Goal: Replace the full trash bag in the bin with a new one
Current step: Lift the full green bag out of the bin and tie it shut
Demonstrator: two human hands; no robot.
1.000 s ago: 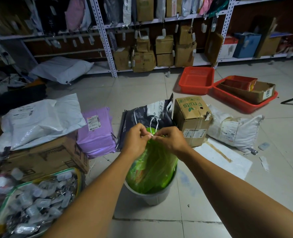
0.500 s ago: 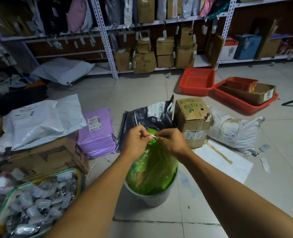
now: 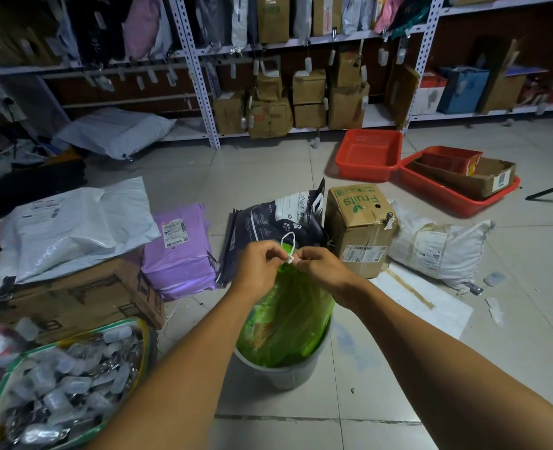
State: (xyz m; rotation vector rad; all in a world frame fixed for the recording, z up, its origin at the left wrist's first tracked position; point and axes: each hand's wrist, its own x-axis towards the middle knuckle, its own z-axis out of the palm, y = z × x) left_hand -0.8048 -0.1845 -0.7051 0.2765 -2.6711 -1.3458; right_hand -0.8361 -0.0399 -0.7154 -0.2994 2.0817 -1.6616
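A full green trash bag (image 3: 285,323) stands in a small white bin (image 3: 281,373) on the tiled floor, its neck gathered upward. A white drawstring (image 3: 288,245) loops out of the gathered top. My left hand (image 3: 260,266) and my right hand (image 3: 322,266) meet above the bag, both pinching the drawstring at the knot, fingertips touching. No new bag is visible.
Close behind the bin lean a dark pet-food bag (image 3: 278,222) and a Fruits carton (image 3: 359,228). Purple parcels (image 3: 179,251) and a big carton (image 3: 74,300) lie left, a bag of small bottles (image 3: 61,384) front left. Red trays (image 3: 369,154) and shelving (image 3: 200,76) stand behind.
Both hands stayed at the bag's neck, working the drawstring; the white loop now stands a little higher above the fingers. The bag and bin have not moved.
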